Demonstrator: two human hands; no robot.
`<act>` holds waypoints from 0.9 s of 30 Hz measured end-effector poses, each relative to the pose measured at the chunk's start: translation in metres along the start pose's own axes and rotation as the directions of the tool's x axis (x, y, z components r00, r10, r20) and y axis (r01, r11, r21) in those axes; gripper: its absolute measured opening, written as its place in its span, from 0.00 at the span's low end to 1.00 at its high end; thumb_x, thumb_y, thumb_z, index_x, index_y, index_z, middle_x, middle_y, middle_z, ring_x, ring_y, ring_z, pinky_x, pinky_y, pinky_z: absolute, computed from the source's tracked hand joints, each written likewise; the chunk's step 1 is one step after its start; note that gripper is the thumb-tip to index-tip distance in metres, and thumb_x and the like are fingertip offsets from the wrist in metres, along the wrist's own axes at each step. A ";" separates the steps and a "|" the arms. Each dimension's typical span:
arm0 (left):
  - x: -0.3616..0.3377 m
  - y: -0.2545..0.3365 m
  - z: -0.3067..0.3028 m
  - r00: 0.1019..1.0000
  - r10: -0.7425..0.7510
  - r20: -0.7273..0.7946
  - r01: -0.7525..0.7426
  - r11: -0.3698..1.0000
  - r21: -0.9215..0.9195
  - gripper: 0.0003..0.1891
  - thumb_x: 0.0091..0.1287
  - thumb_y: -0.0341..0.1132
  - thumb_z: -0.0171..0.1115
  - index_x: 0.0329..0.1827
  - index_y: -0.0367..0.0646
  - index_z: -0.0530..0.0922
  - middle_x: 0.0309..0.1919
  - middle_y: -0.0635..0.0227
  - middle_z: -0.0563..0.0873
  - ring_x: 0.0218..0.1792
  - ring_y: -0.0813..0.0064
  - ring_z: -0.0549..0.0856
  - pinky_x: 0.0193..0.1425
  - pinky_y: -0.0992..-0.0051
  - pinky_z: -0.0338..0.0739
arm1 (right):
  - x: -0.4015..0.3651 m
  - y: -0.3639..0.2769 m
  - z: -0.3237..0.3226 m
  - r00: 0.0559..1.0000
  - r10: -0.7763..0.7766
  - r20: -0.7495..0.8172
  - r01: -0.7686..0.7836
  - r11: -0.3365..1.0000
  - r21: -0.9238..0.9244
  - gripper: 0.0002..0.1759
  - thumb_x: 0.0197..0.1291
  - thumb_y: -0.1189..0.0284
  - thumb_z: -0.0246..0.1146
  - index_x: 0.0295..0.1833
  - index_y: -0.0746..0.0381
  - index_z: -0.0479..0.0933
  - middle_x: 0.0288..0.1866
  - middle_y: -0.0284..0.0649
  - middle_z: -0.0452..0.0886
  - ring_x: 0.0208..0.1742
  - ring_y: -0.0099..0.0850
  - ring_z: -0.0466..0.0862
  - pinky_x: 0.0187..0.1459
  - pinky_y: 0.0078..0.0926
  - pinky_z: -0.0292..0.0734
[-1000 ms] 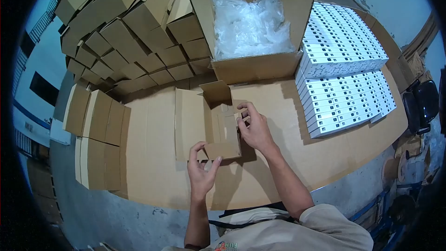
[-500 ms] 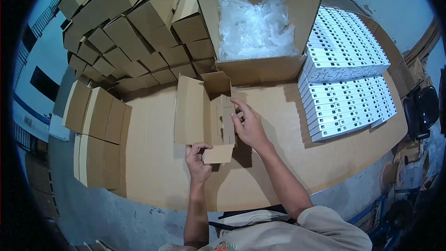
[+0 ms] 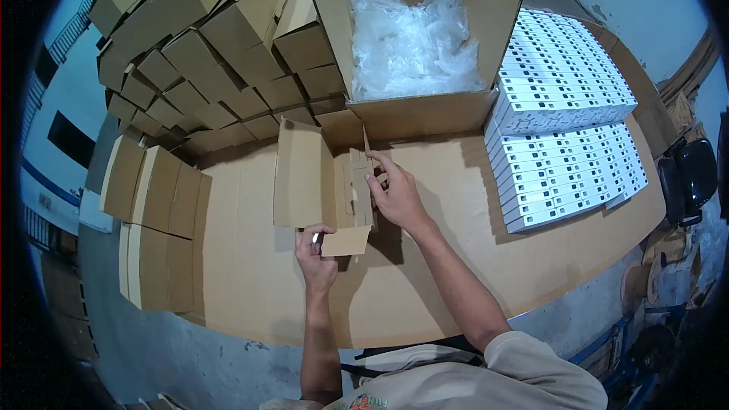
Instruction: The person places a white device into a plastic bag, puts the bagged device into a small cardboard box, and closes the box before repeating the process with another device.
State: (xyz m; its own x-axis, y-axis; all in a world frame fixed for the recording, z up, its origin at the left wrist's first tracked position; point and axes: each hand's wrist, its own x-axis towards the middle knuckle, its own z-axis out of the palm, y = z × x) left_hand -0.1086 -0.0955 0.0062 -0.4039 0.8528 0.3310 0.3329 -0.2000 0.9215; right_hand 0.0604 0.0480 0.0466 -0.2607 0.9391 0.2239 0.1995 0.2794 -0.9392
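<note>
Head view: an open cardboard box [image 3: 340, 182] is held near the middle of the table [image 3: 247, 273], just in front of the large carton [image 3: 425, 118] set along the far edge and well apart from the white boxes [image 3: 569, 167] stacked toward the right edge. Its near left corner is gripped by the curled fingers of the left hand [image 3: 315, 258], the thumb partly hidden; its right wall is grasped by the thumb and fingers of the right hand [image 3: 396, 196]. How firmly cannot be told. By its thin, bare board the box is judged light, hardly slippery, stiff along its folds but easily creased. It is best taken by the folded corners, not by the wide left panel [image 3: 298, 171] or the loose near flap [image 3: 345, 243].
</note>
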 end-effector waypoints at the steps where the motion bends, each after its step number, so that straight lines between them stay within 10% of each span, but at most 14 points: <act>1: -0.001 0.002 0.001 1.000 0.013 -0.005 -0.013 1.000 0.008 0.11 0.65 0.16 0.67 0.48 0.36 0.80 0.51 0.64 0.73 0.49 0.73 0.82 0.52 0.74 0.84 | -0.001 -0.002 -0.001 1.000 -0.003 -0.001 0.003 1.000 0.011 0.24 0.69 0.73 0.64 0.68 0.65 0.74 0.53 0.58 0.86 0.48 0.53 0.87 0.58 0.48 0.79; 27: -0.011 0.026 0.005 0.999 0.004 -0.041 0.002 0.991 0.132 0.22 0.64 0.14 0.64 0.60 0.38 0.80 0.56 0.61 0.78 0.60 0.61 0.83 0.58 0.71 0.86 | 0.002 -0.002 0.000 0.999 0.007 0.036 -0.006 1.000 -0.022 0.25 0.69 0.72 0.65 0.69 0.66 0.71 0.44 0.61 0.86 0.50 0.60 0.85 0.56 0.54 0.77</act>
State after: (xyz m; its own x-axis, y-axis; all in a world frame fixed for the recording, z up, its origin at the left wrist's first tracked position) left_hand -0.0910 -0.1072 0.0252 -0.4372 0.8316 0.3425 0.4417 -0.1332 0.8872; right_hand 0.0599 0.0496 0.0489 -0.2931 0.9331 0.2082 0.2217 0.2782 -0.9346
